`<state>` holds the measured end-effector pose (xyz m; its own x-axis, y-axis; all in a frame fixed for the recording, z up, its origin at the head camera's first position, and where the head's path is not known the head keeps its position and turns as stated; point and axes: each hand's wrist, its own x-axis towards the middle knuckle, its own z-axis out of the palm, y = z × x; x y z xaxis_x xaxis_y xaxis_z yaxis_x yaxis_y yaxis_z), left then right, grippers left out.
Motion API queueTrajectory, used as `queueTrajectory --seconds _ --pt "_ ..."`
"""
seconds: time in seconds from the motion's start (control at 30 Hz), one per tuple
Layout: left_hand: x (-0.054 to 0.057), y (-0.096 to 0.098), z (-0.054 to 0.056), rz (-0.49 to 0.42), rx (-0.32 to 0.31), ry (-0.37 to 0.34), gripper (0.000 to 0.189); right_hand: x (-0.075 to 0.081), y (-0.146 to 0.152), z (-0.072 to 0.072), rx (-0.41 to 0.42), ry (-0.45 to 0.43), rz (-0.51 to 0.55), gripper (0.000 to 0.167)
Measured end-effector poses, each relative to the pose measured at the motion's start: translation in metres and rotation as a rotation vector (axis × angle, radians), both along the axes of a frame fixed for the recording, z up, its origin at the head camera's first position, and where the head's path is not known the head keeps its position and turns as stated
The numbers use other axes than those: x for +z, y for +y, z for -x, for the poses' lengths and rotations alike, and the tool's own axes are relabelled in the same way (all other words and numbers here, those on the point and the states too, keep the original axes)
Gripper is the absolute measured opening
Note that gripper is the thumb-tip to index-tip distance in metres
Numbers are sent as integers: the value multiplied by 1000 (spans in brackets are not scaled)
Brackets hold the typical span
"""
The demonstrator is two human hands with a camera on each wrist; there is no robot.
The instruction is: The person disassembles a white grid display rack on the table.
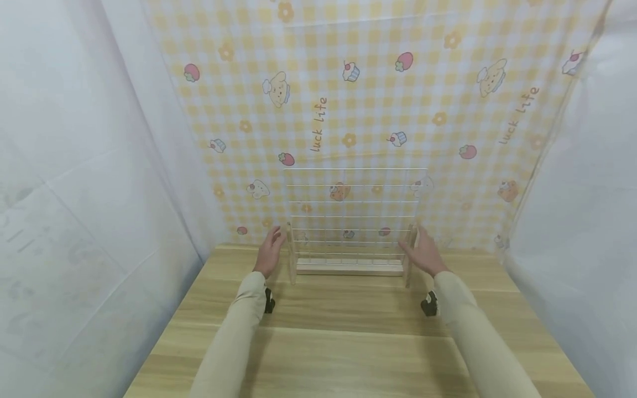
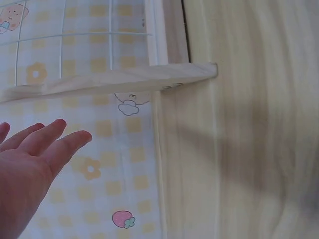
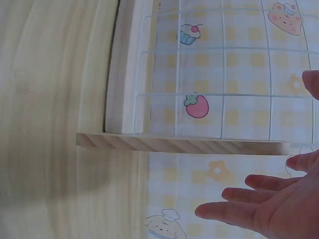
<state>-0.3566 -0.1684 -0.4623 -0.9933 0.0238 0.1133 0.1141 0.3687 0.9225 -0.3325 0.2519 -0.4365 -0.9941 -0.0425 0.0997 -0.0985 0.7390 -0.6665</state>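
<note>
A white wire grid rack (image 1: 355, 229) stands upright on the table, held between two wooden side posts with a wooden crossbar (image 1: 349, 269) at its foot. Beside the left post (image 1: 292, 260) is my left hand (image 1: 269, 251), its fingers extended; the left wrist view shows a gap between them and the post (image 2: 124, 78). My right hand (image 1: 423, 252) is at the right post (image 1: 409, 265), thumb on the grid side and fingers on the outer side. Those fingers look straight in the right wrist view, close to the post's upper end (image 3: 274, 148); contact is unclear.
The rack is near the back edge of the wooden table (image 1: 343, 359). Behind it hangs a yellow checked cloth (image 1: 368, 110) with cartoon prints. White sheets (image 1: 74, 166) hang at both sides. Each wrist carries a black device (image 1: 429, 304).
</note>
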Motion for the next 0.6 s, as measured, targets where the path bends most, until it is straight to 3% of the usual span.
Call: queueTrajectory --seconds 0.33,0.6 --pt "11 11 6 -12 16 1 57 16 -7 5 3 -51 -9 89" --pt "12 15 10 -4 3 4 57 14 -8 7 -9 -88 20 90"
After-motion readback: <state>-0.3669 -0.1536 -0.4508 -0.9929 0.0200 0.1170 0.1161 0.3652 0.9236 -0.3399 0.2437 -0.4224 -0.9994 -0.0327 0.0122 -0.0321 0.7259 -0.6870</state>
